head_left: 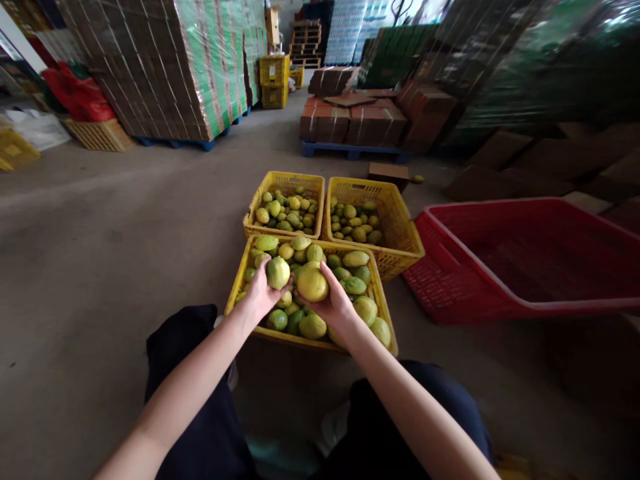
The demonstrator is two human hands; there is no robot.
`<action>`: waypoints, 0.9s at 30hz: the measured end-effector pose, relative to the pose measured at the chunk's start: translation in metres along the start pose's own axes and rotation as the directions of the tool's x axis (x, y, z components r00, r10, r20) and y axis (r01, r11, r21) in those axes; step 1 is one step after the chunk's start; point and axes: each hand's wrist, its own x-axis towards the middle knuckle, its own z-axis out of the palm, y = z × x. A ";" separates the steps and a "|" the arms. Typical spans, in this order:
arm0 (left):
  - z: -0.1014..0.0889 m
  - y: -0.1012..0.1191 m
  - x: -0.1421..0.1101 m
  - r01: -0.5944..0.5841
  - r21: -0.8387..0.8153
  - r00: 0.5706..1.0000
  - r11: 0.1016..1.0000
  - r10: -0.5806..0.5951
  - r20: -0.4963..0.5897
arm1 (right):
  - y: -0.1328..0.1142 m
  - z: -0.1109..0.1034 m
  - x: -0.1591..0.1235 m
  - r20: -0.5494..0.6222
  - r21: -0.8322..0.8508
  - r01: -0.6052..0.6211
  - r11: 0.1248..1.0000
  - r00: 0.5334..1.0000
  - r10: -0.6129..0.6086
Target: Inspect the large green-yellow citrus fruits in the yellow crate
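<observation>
the left hand (263,291) grips a greenish fruit (278,273) and the right hand (330,299) cups a yellow fruit (313,282), best kept low over the near crate's (387,319) middle.

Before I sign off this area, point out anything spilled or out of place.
A single yellow-green fruit lies on the floor beside a small brown box, outside the yellow crates; it looks dropped. The cardboard boxes at right look jumbled, though blur hides any damage.
</observation>
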 end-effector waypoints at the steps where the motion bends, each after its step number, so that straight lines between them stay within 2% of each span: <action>1: 0.001 0.002 -0.002 0.010 -0.009 1.000 1.000 -0.010 0.008 | 0.000 -0.001 0.000 0.005 0.002 -0.004 1.000 1.000 0.004; 6: 0.000 0.007 -0.009 0.106 -0.013 0.991 0.994 -0.104 0.082 | -0.004 0.002 -0.004 0.001 0.044 -0.054 0.998 0.999 0.054; 10: -0.002 0.003 -0.007 0.082 -0.014 0.990 0.997 -0.080 0.114 | -0.004 0.005 -0.005 -0.082 0.052 -0.059 0.997 0.995 0.063; 15: -0.002 -0.002 0.000 0.023 0.004 1.000 1.000 -0.023 0.021 | 0.002 0.000 0.003 -0.110 0.008 0.003 1.000 0.994 -0.003; 19: 0.002 -0.001 0.000 0.002 -0.063 1.000 0.998 -0.004 -0.030 | 0.004 -0.001 0.000 -0.118 -0.036 -0.097 0.995 0.989 0.093; 23: 0.001 0.003 -0.005 0.073 -0.135 0.997 0.988 -0.073 0.005 | 0.000 0.007 -0.010 -0.077 -0.037 -0.189 0.981 0.980 0.186; 27: -0.003 0.005 -0.007 0.090 -0.173 0.995 0.981 -0.081 0.059 | -0.004 0.011 -0.013 -0.059 0.025 -0.158 0.987 0.985 0.159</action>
